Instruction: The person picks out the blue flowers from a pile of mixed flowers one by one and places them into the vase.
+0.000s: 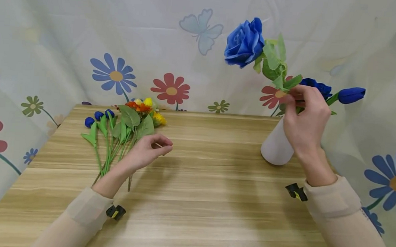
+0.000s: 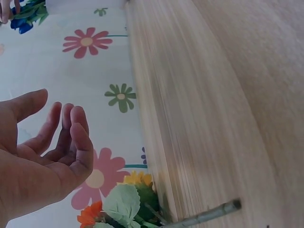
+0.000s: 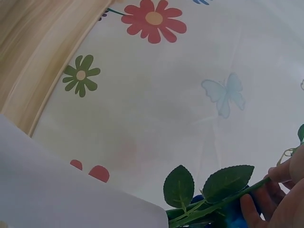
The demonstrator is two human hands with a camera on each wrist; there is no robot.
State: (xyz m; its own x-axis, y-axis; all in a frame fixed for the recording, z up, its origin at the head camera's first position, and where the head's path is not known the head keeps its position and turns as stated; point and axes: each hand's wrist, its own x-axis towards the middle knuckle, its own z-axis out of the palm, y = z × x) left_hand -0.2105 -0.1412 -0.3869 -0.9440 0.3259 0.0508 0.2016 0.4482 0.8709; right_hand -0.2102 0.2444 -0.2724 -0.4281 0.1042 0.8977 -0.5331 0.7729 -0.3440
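Observation:
My right hand [image 1: 307,118] pinches the green stem [image 3: 249,189] of a blue rose [image 1: 244,43], whose bloom leans left above the hand. In the right wrist view the stem reaches to the mouth of the white vase [image 3: 95,190]; its lower end is hidden. The vase stands tilted on the table in the head view. Another dark blue bloom [image 1: 317,87] and a blue tulip [image 1: 351,95] show behind my right hand. My left hand [image 1: 147,150] hovers with loosely bent fingers and holds nothing. It is nearest to the flowers lying on the left.
Several blue tulips [image 1: 89,122] lie on the wooden table [image 1: 194,198] at the left. Beside them are orange flowers [image 1: 139,107] and yellow flowers [image 1: 159,118] with green leaves. A patterned curtain [image 1: 200,82] hangs along the table's back and sides.

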